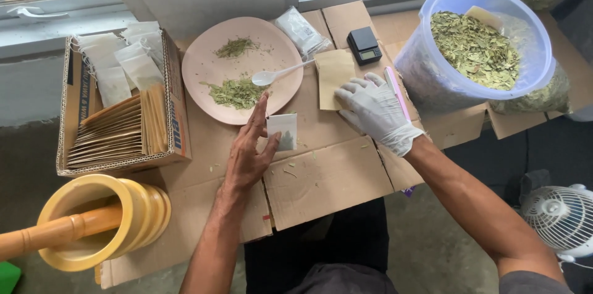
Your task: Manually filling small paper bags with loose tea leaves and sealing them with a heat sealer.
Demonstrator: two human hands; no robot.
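Observation:
My bare left hand (249, 149) rests on the flattened cardboard (327, 176), its thumb touching a small white tea bag (283, 130) with green leaf inside. My right hand (375, 109), in a white glove, lies flat on a tan paper envelope (332, 75). Just beyond, a pink plate (204, 62) carries two heaps of crushed green leaf and a white plastic spoon (275, 75).
A cardboard box (179, 121) at left holds tan envelopes and empty white tea bags. A yellow mortar with a wooden pestle (92, 226) stands near left. A clear tub of dried leaves (482, 47), a small black scale (364, 46), a packet and a white fan (562, 217) sit right.

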